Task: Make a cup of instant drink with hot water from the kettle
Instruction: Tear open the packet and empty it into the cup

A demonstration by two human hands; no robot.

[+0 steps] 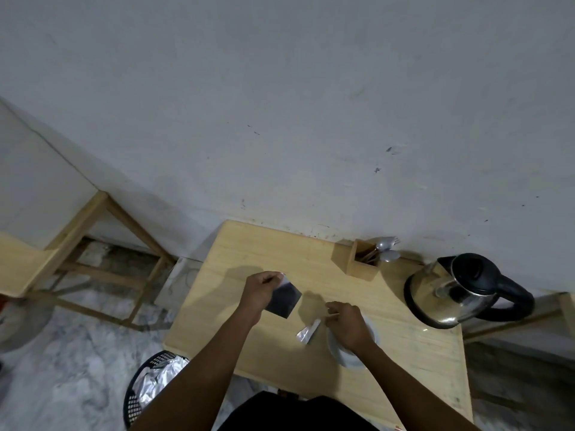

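Observation:
My left hand pinches the top corner of a dark foil sachet, which hangs above the wooden table. Over a white cup at the table's near side, my right hand grips a torn silver strip of the sachet; my hand and forearm partly hide the cup. A steel kettle with a black lid and handle stands at the right end of the table, apart from both hands.
A wooden holder with spoons and a fork stands at the back by the wall. A black perforated bin lined with silver foil sits on the marble floor at the table's left. A wooden frame stands further left.

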